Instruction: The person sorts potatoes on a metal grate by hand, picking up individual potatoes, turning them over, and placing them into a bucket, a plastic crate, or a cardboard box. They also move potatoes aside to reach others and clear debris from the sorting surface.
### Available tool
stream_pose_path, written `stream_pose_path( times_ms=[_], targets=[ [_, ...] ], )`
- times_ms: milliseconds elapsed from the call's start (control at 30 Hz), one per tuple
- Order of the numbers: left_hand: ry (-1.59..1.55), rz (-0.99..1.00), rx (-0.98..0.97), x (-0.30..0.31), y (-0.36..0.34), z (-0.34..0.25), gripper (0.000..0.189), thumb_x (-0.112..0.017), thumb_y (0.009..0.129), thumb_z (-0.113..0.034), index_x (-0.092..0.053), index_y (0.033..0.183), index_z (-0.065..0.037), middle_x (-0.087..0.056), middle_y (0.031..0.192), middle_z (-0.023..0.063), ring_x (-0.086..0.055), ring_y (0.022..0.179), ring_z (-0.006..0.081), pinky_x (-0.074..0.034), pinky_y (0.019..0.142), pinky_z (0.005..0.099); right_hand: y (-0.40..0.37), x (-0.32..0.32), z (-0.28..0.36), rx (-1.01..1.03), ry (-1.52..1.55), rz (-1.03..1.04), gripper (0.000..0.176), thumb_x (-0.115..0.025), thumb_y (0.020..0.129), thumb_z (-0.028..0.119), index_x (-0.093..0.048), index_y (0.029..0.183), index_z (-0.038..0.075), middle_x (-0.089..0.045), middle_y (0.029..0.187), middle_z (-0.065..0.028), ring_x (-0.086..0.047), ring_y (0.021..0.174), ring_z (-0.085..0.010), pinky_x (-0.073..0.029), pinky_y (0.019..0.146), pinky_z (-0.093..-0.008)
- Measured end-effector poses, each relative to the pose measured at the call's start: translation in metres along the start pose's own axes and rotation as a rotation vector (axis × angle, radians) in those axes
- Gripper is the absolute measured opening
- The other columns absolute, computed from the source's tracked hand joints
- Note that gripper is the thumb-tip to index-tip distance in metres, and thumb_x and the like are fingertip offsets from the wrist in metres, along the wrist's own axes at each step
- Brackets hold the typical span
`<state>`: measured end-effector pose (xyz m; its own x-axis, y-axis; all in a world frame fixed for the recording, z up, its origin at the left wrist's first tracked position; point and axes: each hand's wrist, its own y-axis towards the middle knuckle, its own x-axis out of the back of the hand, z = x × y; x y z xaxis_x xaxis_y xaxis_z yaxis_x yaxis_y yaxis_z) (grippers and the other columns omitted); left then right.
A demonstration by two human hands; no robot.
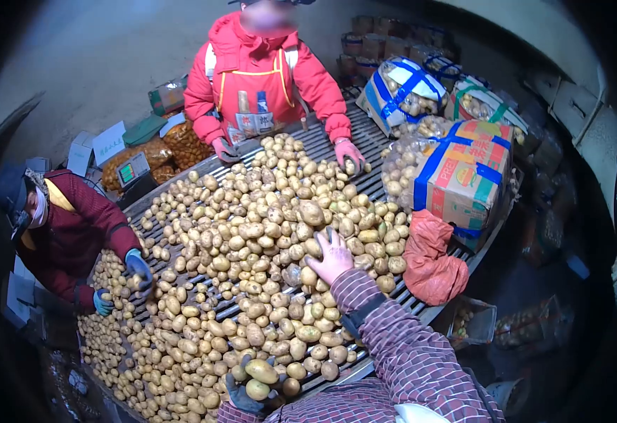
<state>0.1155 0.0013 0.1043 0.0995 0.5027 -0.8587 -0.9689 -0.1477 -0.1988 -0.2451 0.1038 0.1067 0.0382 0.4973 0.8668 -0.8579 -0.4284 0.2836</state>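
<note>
Many yellow-brown potatoes [252, 233] lie heaped on a slatted metal table [368, 151]. My right hand [333, 258], its fingers spread, rests on the pile right of the middle, touching potatoes near a large one [311, 212]. At the bottom, my left hand [246, 396], in a dark glove, is closed around a large potato [261, 371] and a rounder one [257, 390]. Part of its palm is hidden by them.
Across the table a co-worker in a red jacket [315, 84] has pink-gloved hands at the pile. Another in maroon [86, 218] reaches in from the left. Taped boxes [460, 173] and a red mesh sack [432, 264] sit along the right edge. Crates [474, 323] stand below it.
</note>
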Motion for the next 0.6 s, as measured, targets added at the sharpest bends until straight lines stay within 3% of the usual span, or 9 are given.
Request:
stream_pose_path(
  times_ms=[67, 133, 167, 233, 333, 400, 433, 533, 600],
  targets=[
    [0.115, 0.015, -0.051, -0.003, -0.002, -0.003, 0.085, -0.033, 0.082, -0.077, -0.028, 0.148, -0.022, -0.028, 0.148, 0.0264, -0.034, 0.129, 0.0536, -0.035, 0.100, 0.0677, -0.008, 0.002, 0.010, -0.013, -0.044, 0.131, 0.065, -0.071, 0.074, 0.044, -0.052, 0.128, 0.014, -0.048, 0.130, -0.0119, -0.042, 0.122, -0.0338, -0.040, 0.099, -0.0472],
    [0.026, -0.044, -0.051, -0.005, -0.005, -0.014, 0.085, -0.031, 0.082, -0.077, -0.029, 0.147, -0.023, -0.027, 0.148, 0.0279, -0.033, 0.129, 0.0552, -0.033, 0.100, 0.0700, -0.024, 0.004, 0.022, 0.087, -0.030, 0.211, 0.062, -0.069, 0.076, 0.045, -0.052, 0.128, 0.014, -0.049, 0.129, -0.0116, -0.043, 0.121, -0.0347, -0.039, 0.100, -0.0480],
    [-0.032, -0.100, -0.027, -0.011, -0.008, -0.018, 0.084, -0.031, 0.082, -0.077, -0.029, 0.147, -0.024, -0.026, 0.148, 0.0283, -0.032, 0.129, 0.0555, -0.032, 0.100, 0.0710, -0.035, -0.004, 0.024, 0.182, -0.108, 0.150, 0.059, -0.066, 0.078, 0.044, -0.053, 0.126, 0.014, -0.049, 0.129, -0.0125, -0.044, 0.119, -0.0362, -0.038, 0.101, -0.0472],
    [-0.368, -0.140, -0.002, -0.015, -0.014, -0.021, 0.084, -0.030, 0.082, -0.077, -0.028, 0.147, -0.024, -0.025, 0.148, 0.0284, -0.032, 0.130, 0.0556, -0.030, 0.102, 0.0719, -0.061, -0.016, 0.041, 0.147, 0.005, 0.338, 0.060, -0.063, 0.081, 0.044, -0.048, 0.130, 0.013, -0.046, 0.132, -0.0154, -0.046, 0.117, -0.0388, -0.040, 0.100, -0.0488],
    [-0.422, -0.112, -0.067, -0.001, -0.016, -0.027, 0.084, -0.031, 0.083, -0.076, -0.026, 0.148, -0.023, -0.024, 0.150, 0.0264, -0.030, 0.131, 0.0545, -0.026, 0.105, 0.0705, -0.096, -0.004, 0.083, 0.330, -0.071, 0.449, 0.065, -0.060, 0.082, 0.045, -0.042, 0.135, 0.012, -0.042, 0.138, -0.0179, -0.043, 0.123, -0.0403, -0.042, 0.099, -0.0510],
    [-0.015, -0.076, -0.107, -0.004, -0.012, -0.018, 0.084, -0.032, 0.083, -0.076, -0.026, 0.148, -0.024, -0.024, 0.150, 0.0261, -0.030, 0.131, 0.0547, -0.026, 0.105, 0.0707, -0.124, -0.029, 0.099, 0.432, 0.038, 0.445, 0.063, -0.060, 0.082, 0.046, -0.045, 0.134, 0.012, -0.041, 0.138, -0.0175, -0.042, 0.124, -0.0419, -0.041, 0.099, -0.0515],
    [-0.015, -0.095, -0.060, 0.017, -0.017, -0.041, 0.084, -0.033, 0.083, -0.076, -0.029, 0.148, -0.024, -0.026, 0.150, 0.0254, -0.028, 0.133, 0.0530, -0.023, 0.106, 0.0707, -0.132, -0.033, 0.101, 0.480, -0.018, 0.442, 0.061, -0.059, 0.084, 0.045, -0.047, 0.133, 0.011, -0.041, 0.139, -0.0166, -0.042, 0.124, -0.0399, -0.041, 0.100, -0.0507],
    [-0.541, -0.122, 0.034, 0.005, -0.022, -0.034, 0.083, -0.036, 0.083, -0.076, -0.032, 0.147, -0.023, -0.029, 0.149, 0.0247, -0.031, 0.133, 0.0488, -0.027, 0.106, 0.0679, -0.118, -0.029, 0.096, 0.421, 0.258, 0.617, 0.057, -0.059, 0.085, 0.044, -0.050, 0.130, 0.009, -0.047, 0.134, -0.0172, -0.048, 0.121, -0.0348, -0.043, 0.098, -0.0463],
    [-0.686, -0.139, 0.056, -0.007, -0.026, -0.024, 0.083, -0.037, 0.083, -0.075, -0.033, 0.146, -0.023, -0.031, 0.148, 0.0242, -0.033, 0.133, 0.0468, -0.031, 0.105, 0.0661, -0.077, -0.005, 0.088, 0.374, 0.172, 0.578, 0.038, -0.060, 0.085, 0.035, -0.055, 0.111, 0.008, -0.058, 0.107, -0.0126, -0.059, 0.100, -0.0282, -0.049, 0.083, -0.0404]
  ],
)
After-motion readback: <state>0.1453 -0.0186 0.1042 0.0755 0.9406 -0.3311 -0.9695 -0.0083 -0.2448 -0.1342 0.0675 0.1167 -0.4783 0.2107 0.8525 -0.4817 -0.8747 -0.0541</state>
